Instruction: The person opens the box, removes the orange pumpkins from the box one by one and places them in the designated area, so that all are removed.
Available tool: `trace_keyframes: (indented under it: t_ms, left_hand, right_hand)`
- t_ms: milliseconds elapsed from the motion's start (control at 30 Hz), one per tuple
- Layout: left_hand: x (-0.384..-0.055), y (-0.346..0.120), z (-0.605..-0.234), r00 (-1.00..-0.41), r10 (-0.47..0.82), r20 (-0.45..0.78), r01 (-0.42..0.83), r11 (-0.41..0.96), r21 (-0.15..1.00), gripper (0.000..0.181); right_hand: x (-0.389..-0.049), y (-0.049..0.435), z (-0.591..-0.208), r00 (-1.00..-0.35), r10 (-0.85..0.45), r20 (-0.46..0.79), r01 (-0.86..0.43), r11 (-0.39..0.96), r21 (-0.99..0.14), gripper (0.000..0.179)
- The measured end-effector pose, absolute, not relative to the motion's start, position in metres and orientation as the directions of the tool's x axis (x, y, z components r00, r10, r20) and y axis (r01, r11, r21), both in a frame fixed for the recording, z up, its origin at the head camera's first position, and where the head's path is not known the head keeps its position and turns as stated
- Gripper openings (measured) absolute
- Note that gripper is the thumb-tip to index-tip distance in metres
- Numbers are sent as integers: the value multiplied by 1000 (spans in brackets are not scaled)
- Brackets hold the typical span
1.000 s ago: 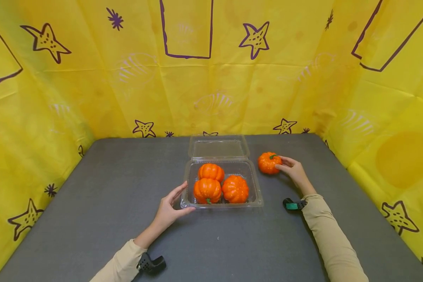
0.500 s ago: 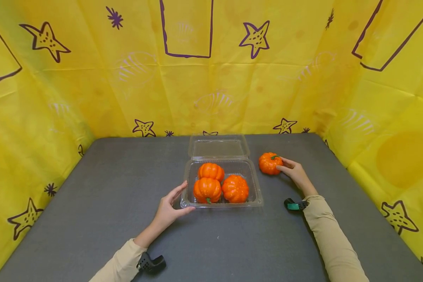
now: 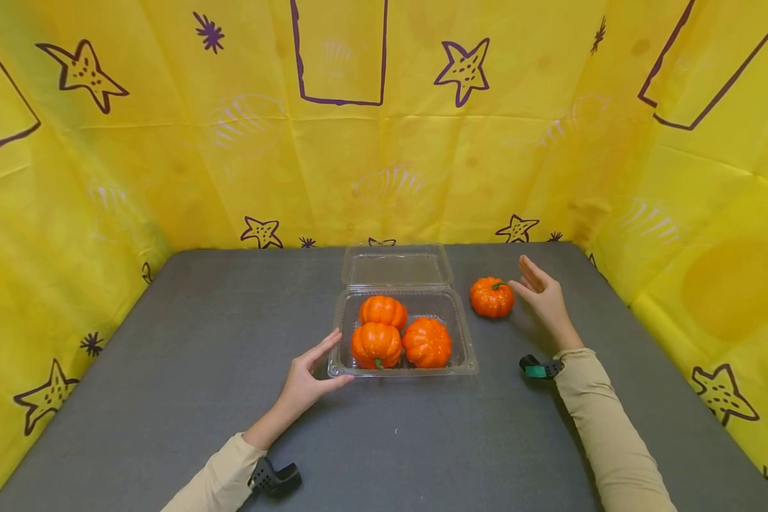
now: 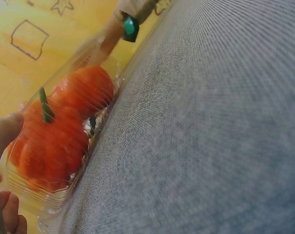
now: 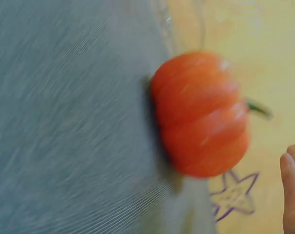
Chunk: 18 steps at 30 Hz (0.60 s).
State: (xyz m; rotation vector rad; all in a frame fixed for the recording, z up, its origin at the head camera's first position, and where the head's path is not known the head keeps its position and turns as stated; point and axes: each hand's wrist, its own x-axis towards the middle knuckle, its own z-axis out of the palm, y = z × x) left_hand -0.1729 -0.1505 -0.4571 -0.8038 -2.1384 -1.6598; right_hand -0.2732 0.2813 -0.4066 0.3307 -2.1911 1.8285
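A clear plastic clamshell container [image 3: 464, 355] lies on the grey table with its lid [image 3: 397, 269] laid back. Inside are a rear orange pumpkin [image 3: 384, 311], a front left pumpkin [image 3: 376, 346] and a right pumpkin [image 3: 427, 343]. My left hand [image 3: 304, 384] holds the container's near left corner, thumb at the front edge and fingers along the left side. Right of the container, a fourth green-stemmed pumpkin [image 3: 491, 297] rests on the table. Just right of it, my right hand [image 3: 546, 300] is apart from it, fingers raised and spread from the thumb. In the right wrist view that pumpkin [image 5: 201, 114] stands beside the fingertips.
The grey table [image 3: 230, 313] is walled at the back and sides by a yellow cloth [image 3: 384, 156] printed with stars and fish. A black camera mount [image 3: 275, 478] is on the left wrist, another mount [image 3: 537, 368] on the right.
My right hand has let go of the pumpkin outside the container, after shifting it slightly right, and its fingers have lifted and spread. The left hand has stayed in place.
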Motion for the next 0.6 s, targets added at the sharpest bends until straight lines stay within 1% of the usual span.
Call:
trace_keyframes:
  t_ms: [200, 333, 433, 600]
  left_hand:
    - [-174, -150, -456, -799, 239, 551, 591, 148, 793, 67]
    - [-172, -150, -451, -813, 247, 528, 572, 165, 804, 64]
    - [-167, -148, -442, -818, 248, 519, 565, 179, 805, 60]
    - [-160, -144, -429, -819, 240, 521, 567, 197, 800, 57]
  right_hand:
    - [-264, 264, -377, -888, -76, 454, -460, 132, -878, 61]
    - [-256, 252, -361, -843, -149, 516, -534, 121, -837, 63]
    - [-250, 241, -353, -803, -221, 554, -581, 81, -810, 65]
    - [-238, 221, -346, -717, -350, 603, -653, 33, -757, 71]
